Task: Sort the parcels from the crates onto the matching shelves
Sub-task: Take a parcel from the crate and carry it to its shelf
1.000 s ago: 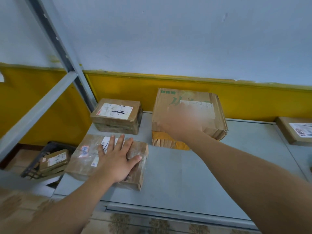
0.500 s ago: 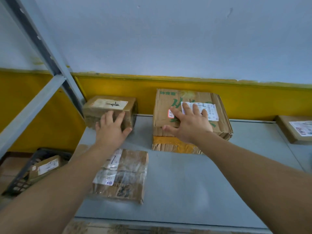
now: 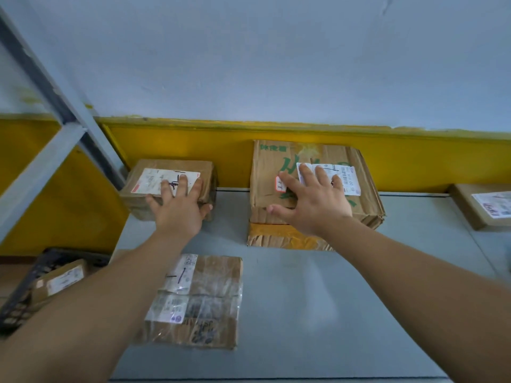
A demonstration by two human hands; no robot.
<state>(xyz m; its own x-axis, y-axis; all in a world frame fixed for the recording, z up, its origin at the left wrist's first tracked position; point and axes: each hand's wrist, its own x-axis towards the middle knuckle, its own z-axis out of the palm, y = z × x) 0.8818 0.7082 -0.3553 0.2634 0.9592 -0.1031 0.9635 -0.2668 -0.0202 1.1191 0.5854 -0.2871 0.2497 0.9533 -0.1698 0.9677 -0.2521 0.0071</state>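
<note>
- Bearing every sorted parcel in view, the smooth grey metal shelf has bare deck left in the middle and toward the front.
- Sitting at the back against the yellow-painted wall band, the large creased brown cardboard box with green print and a white label looks soft and worn, and its lower front edge is crumpled and orange-taped.
- The right hand lies flat on this box's top with fingers splayed across the label, pressing rather than gripping.
- The flat brown parcel wrapped in glossy clear tape lies near the shelf's front, under the left forearm, and neither hand touches it.
- The small squat brown cardboard box with a marker-scrawled white label stands in the back left corner.
- The left hand rests on it with palm down, fingers spread and thumb at the front edge.
- The hands are well apart, one on each box.
- My judgement is that placing is done here and the step in hand is seating the boxes against the wall.
- The next move probably calls for lifting both palms away and turning to the black plastic lattice crate at lower left, where a labelled cardboard parcel waits.
</note>
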